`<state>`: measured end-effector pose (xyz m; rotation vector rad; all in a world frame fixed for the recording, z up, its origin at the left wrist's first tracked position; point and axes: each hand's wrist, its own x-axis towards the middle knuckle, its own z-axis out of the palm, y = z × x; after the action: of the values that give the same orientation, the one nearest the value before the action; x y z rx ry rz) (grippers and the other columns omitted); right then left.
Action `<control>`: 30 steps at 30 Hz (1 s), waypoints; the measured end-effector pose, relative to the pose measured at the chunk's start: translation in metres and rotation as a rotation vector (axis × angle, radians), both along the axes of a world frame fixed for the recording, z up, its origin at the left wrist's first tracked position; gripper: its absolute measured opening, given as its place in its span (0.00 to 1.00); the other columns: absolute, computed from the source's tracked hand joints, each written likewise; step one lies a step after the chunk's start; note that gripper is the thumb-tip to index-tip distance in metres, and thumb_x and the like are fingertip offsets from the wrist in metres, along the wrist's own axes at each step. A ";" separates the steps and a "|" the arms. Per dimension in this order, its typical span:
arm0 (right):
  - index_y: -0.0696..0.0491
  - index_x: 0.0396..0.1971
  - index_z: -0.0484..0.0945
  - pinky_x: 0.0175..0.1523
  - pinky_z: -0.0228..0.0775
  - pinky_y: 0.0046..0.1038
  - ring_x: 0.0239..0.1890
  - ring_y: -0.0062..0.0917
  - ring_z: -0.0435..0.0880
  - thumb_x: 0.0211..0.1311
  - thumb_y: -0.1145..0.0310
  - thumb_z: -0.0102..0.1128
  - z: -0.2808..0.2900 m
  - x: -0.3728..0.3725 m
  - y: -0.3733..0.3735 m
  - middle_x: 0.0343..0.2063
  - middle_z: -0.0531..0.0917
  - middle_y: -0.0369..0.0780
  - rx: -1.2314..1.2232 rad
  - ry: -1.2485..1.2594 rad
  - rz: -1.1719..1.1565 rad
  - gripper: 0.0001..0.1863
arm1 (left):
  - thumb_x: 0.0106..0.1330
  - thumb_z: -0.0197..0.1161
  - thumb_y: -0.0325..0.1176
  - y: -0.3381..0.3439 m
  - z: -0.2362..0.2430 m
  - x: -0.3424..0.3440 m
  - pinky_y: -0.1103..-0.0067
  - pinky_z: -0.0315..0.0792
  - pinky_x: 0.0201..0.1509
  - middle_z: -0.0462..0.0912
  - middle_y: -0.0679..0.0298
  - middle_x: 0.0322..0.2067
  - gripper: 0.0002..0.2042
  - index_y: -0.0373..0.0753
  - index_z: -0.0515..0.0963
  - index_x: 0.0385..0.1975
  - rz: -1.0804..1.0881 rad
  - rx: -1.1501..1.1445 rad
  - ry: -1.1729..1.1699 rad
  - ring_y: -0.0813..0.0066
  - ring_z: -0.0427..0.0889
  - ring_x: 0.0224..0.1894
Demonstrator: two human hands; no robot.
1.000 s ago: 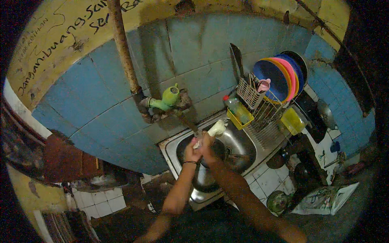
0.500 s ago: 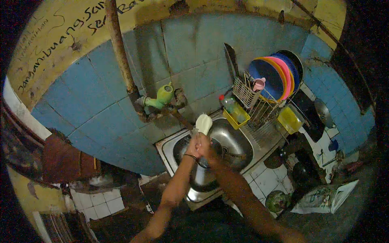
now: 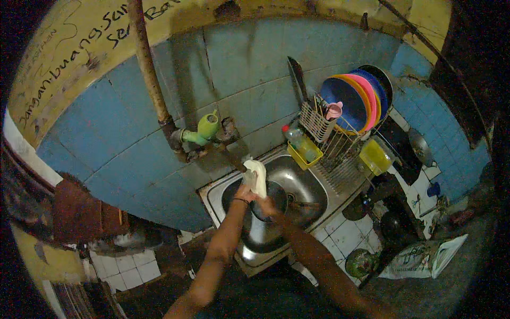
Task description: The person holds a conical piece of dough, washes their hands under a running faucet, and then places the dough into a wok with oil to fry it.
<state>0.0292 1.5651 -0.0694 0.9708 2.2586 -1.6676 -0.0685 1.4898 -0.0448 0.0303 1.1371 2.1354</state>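
Over the left part of a steel sink (image 3: pixel 313 212), my two hands are together on a pale, cream-white, long object (image 3: pixel 258 178); it looks like a vegetable, but I cannot tell its kind. My left hand (image 3: pixel 245 193) is closed around its left side, near the lower end. Close by, my right hand (image 3: pixel 267 206) grips the lower end, its fingers partly hidden. The object's upper end sits just under the spout of a green wall tap (image 3: pixel 206 130). Below my hands, a dark round pot or bowl (image 3: pixel 277 198) rests in the basin.
Right of the basin stand a yellow basket (image 3: pixel 305 159) with a bottle, a cutlery holder (image 3: pixel 317 122), a rack of colourful plates (image 3: pixel 345 101) and a yellow container (image 3: pixel 376 157). A white bag (image 3: pixel 419 260) and a green round thing (image 3: pixel 362 263) lie at lower right.
The pale object has come toward me and slightly left, and now tilts to the upper left. My hands have shifted a little to the left with it. The whole view has shifted slightly.
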 end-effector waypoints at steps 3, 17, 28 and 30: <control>0.57 0.43 0.66 0.42 0.64 0.31 0.37 0.35 0.71 0.46 0.58 0.55 -0.013 -0.006 0.023 0.36 0.70 0.45 0.332 0.273 0.254 0.25 | 0.53 0.55 0.28 -0.017 -0.033 -0.019 0.74 0.71 0.38 0.72 0.64 0.39 0.19 0.42 0.64 0.47 0.108 0.153 -0.148 0.71 0.73 0.40; 0.52 0.48 0.63 0.43 0.64 0.37 0.43 0.38 0.71 0.47 0.51 0.53 0.438 -0.060 -0.003 0.39 0.73 0.47 0.908 0.847 1.078 0.29 | 0.38 0.69 0.30 -0.038 0.077 0.067 0.78 0.68 0.40 0.73 0.61 0.35 0.28 0.35 0.64 0.41 0.110 -0.391 0.623 0.73 0.72 0.36; 0.54 0.25 0.77 0.29 0.69 0.34 0.24 0.36 0.77 0.49 0.56 0.52 0.383 -0.044 -0.022 0.19 0.78 0.42 0.557 1.181 0.473 0.15 | 0.41 0.67 0.32 -0.021 0.032 0.081 0.78 0.65 0.43 0.70 0.58 0.39 0.29 0.32 0.62 0.45 0.321 -0.496 0.930 0.71 0.69 0.39; 0.55 0.28 0.75 0.33 0.68 0.34 0.30 0.37 0.76 0.49 0.57 0.52 0.349 -0.046 0.020 0.23 0.77 0.43 -0.094 0.987 0.553 0.16 | 0.42 0.67 0.31 -0.004 0.058 0.097 0.78 0.65 0.44 0.69 0.58 0.41 0.32 0.32 0.59 0.49 0.221 -0.427 0.638 0.70 0.69 0.41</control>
<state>-0.0168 1.5852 0.2796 -0.6453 2.5198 -2.1657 0.0285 1.4861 0.0136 0.4321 2.0299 2.0765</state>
